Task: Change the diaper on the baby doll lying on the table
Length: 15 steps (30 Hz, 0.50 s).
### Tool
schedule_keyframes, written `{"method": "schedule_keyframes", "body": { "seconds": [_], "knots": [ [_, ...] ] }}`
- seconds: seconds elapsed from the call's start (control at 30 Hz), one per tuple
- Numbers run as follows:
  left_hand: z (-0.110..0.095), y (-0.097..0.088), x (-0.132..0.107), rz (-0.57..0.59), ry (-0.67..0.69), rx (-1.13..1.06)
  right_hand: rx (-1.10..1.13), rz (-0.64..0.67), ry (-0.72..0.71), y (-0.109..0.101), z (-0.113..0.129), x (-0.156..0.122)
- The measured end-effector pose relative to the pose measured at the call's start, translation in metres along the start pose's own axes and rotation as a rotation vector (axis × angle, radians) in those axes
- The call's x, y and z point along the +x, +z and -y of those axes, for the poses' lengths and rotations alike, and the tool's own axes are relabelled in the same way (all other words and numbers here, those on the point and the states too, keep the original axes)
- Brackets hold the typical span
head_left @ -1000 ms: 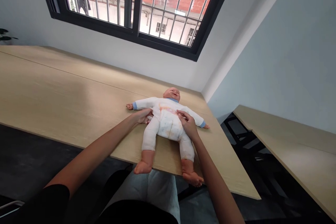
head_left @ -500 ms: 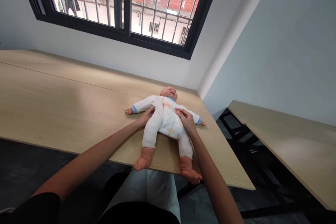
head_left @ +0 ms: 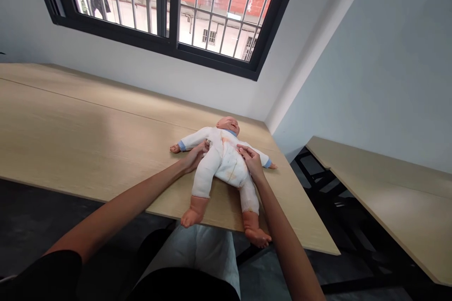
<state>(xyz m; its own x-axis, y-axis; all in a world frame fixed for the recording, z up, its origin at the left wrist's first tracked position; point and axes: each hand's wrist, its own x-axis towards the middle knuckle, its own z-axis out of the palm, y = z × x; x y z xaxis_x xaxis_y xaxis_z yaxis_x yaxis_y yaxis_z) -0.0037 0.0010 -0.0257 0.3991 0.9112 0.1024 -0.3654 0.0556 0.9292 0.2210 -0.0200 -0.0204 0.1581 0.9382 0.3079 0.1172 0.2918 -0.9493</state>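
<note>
**Both hands on the doll at the counter's near edge**

While I watch through the head camera, the biggest thing before me is the long wooden counter point(head_left: 88, 136), which runs from the left side of the view to the corner of the room, under a black-framed barred window point(head_left: 169, 4). A second counter point(head_left: 381, 188) stands well apart on the right, along the blue-grey wall.

On the first counter, near its right end and at its near edge, lies the baby doll point(head_left: 224, 162). It is on its back, head toward the wall, arms spread out to both sides, dressed in a white suit with blue cuffs and a blue collar; the front of the suit carries orange-brown stains. Its bare feet stick out past the counter's edge, above my lap.

My left hand point(head_left: 194, 156) rests against the doll's side, just under its outstretched arm, fingers curved onto the white cloth. Its grip looks loosely curled on the fabric, but I cannot tell whether it pinches anything. My right hand point(head_left: 250, 159) lies on the other side of the doll's belly, fingers bent and touching the suit near the waist; whether that grip has closed on the cloth I cannot tell either. Both forearms reach forward from the bottom of the view, one on each side of the doll's legs.
</note>
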Motion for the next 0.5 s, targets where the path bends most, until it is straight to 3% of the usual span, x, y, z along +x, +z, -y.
{"method": "schedule_keyframes", "body": {
  "seconds": [0.27,0.5],
  "knots": [
    [-0.006,-0.009,0.008,-0.111,0.046,-0.121,0.014,0.002,0.031,0.002,-0.001,0.002],
    [-0.03,-0.03,0.016,-0.209,0.155,-0.17,-0.052,0.032,-0.012,0.003,-0.002,0.0]
  ]
}}
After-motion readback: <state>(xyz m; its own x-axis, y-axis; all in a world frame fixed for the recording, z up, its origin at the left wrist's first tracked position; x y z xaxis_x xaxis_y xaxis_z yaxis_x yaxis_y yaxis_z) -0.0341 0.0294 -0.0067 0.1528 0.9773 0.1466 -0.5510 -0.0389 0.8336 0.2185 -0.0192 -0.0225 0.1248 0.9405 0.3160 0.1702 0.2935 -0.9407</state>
